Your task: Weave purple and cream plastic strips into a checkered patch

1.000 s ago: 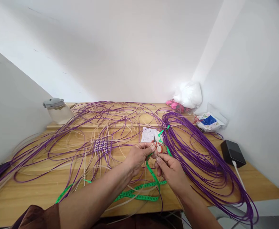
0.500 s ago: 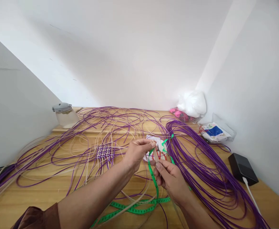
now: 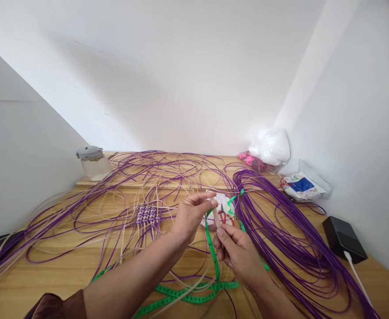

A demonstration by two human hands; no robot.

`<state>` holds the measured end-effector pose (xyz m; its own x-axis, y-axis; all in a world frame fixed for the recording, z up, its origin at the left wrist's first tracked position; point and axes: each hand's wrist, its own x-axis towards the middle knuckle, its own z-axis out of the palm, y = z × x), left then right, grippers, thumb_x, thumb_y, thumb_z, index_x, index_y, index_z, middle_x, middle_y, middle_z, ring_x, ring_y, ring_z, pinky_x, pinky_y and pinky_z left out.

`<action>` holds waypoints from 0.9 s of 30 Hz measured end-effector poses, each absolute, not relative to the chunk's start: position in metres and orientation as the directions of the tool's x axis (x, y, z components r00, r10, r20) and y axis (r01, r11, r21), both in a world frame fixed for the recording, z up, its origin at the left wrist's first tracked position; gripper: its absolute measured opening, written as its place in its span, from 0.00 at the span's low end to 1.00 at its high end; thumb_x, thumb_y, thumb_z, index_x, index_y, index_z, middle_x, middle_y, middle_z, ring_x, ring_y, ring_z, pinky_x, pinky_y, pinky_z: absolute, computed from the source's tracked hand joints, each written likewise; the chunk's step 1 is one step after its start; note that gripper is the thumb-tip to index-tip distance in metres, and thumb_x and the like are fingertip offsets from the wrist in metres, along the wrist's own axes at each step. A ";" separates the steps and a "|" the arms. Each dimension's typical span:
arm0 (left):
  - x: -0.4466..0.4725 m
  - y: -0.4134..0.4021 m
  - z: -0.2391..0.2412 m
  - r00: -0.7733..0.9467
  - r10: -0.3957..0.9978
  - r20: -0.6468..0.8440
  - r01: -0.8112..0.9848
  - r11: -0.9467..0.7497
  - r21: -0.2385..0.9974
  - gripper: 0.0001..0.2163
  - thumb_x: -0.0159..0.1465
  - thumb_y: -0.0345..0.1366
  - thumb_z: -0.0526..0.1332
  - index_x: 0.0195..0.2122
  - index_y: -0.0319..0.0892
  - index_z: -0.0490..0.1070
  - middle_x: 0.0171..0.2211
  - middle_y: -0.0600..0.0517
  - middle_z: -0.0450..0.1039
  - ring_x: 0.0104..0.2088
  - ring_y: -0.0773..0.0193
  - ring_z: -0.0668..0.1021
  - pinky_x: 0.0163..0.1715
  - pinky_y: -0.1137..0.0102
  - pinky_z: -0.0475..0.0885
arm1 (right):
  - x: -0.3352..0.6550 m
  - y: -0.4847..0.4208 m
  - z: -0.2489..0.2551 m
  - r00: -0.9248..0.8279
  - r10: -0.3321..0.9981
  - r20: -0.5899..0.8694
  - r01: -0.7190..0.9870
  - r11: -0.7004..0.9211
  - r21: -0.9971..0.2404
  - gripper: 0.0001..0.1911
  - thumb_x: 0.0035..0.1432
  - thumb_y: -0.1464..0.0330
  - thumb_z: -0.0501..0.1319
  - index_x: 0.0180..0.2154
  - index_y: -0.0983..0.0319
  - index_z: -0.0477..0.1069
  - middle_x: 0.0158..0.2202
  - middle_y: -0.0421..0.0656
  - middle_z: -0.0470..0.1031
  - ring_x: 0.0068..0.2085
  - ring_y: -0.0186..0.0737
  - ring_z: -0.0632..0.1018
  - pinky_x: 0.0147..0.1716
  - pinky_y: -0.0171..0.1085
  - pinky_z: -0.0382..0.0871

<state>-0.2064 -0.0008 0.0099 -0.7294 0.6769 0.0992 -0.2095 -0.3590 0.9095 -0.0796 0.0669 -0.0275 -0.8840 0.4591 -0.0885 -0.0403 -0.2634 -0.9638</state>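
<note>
My left hand (image 3: 190,214) and my right hand (image 3: 235,250) meet above the wooden table (image 3: 64,270). The left pinches the top end of a green measuring tape (image 3: 194,296) together with the tip of a pale cane strip (image 3: 216,217). My right thumb and forefinger pinch that strip and the tape just below. The tape hangs down and loops on the table near me. Red-handled scissors (image 3: 227,216) lie on a white paper (image 3: 221,199) just behind my fingers. A small purple-and-cane woven square (image 3: 147,214) lies to the left.
Long purple cords (image 3: 281,230) coil at right and spread across the left and back. A lidded clear jar (image 3: 93,163) stands at back left. A white bag (image 3: 271,147), pink items (image 3: 252,160) and a plastic packet (image 3: 303,186) sit back right, a black box (image 3: 344,232) with white cable at right.
The view has tilted up a little. My right hand has slid down the strip and tape, away from the left hand; the scissors now show behind my fingers.
</note>
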 end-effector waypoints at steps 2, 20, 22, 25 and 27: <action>-0.207 -0.001 0.011 -0.734 0.673 0.086 -0.215 -0.351 0.911 0.13 0.49 0.36 0.71 0.36 0.39 0.79 0.32 0.48 0.79 0.32 0.66 0.76 0.35 0.71 0.69 | -0.080 0.067 -0.027 -0.884 0.460 -0.081 -0.048 -0.262 -0.964 0.21 0.55 0.54 0.63 0.41 0.65 0.72 0.24 0.38 0.68 0.20 0.27 0.67 0.19 0.28 0.53; -0.270 0.009 0.072 -0.821 0.544 0.173 -0.025 -0.337 0.941 0.13 0.38 0.32 0.74 0.27 0.37 0.79 0.27 0.48 0.78 0.27 0.67 0.75 0.28 0.72 0.68 | -0.085 0.111 -0.002 -0.883 0.470 -0.003 -0.001 -0.008 -1.000 0.20 0.55 0.56 0.62 0.41 0.66 0.76 0.25 0.39 0.66 0.21 0.25 0.62 0.18 0.28 0.49; -0.296 0.009 0.086 -0.860 0.468 0.205 0.023 -0.367 0.930 0.12 0.38 0.29 0.74 0.25 0.36 0.78 0.27 0.48 0.77 0.26 0.69 0.73 0.25 0.73 0.66 | -0.082 0.123 0.006 -0.887 0.462 -0.003 0.035 0.061 -0.998 0.22 0.54 0.55 0.63 0.41 0.67 0.76 0.24 0.39 0.66 0.21 0.25 0.62 0.18 0.28 0.51; -0.336 -0.005 0.110 -0.918 0.342 0.201 0.045 -0.414 0.909 0.10 0.40 0.25 0.72 0.25 0.35 0.77 0.27 0.49 0.76 0.25 0.70 0.71 0.23 0.73 0.64 | -0.077 0.139 0.020 -0.895 0.444 -0.030 0.097 0.129 -0.987 0.22 0.52 0.54 0.63 0.39 0.67 0.76 0.23 0.38 0.65 0.20 0.26 0.62 0.18 0.29 0.52; -0.359 -0.026 0.126 -0.952 0.242 0.189 0.060 -0.457 0.887 0.08 0.43 0.22 0.70 0.26 0.36 0.75 0.26 0.51 0.74 0.26 0.71 0.70 0.24 0.73 0.64 | -0.072 0.149 0.027 -0.901 0.432 -0.042 0.138 0.193 -0.971 0.22 0.52 0.55 0.63 0.38 0.67 0.76 0.22 0.38 0.65 0.21 0.27 0.62 0.18 0.29 0.52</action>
<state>-0.3585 -0.0260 0.1264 -0.9516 0.2421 0.1894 0.0602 -0.4574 0.8872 -0.0720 0.1494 0.0271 -0.9007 0.4323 -0.0421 0.1383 0.1934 -0.9713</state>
